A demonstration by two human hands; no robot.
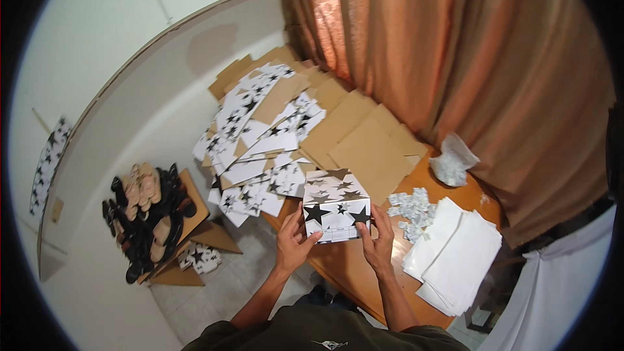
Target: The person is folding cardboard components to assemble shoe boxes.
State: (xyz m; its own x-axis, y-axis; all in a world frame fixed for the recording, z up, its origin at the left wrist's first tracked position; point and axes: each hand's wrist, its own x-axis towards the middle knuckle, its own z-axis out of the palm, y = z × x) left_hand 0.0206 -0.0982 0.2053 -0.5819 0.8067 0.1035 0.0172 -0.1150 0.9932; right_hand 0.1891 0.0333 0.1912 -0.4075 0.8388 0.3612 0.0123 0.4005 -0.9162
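A white cardboard box (337, 207) printed with black stars is held between my two hands, over the front part of the wooden table. My left hand (294, 244) grips its left side, thumb on the face toward me. On the opposite side, my right hand (378, 240) clasps the box, its thumb also on that near face. The top looks closed; the underside and far side are hidden. Just right of my right hand lie small whitish packets (412, 211) in a loose heap, beside a stack of white paper sheets (455, 253).
Flattened star-printed cardboard pieces (260, 130) and plain brown cardboard sheets (364, 143) cover the table's far left. A clear plastic bag (453, 161) sits near the brown curtain (481, 58). At left, shoes (148, 208) fill the top of an open carton (218, 237).
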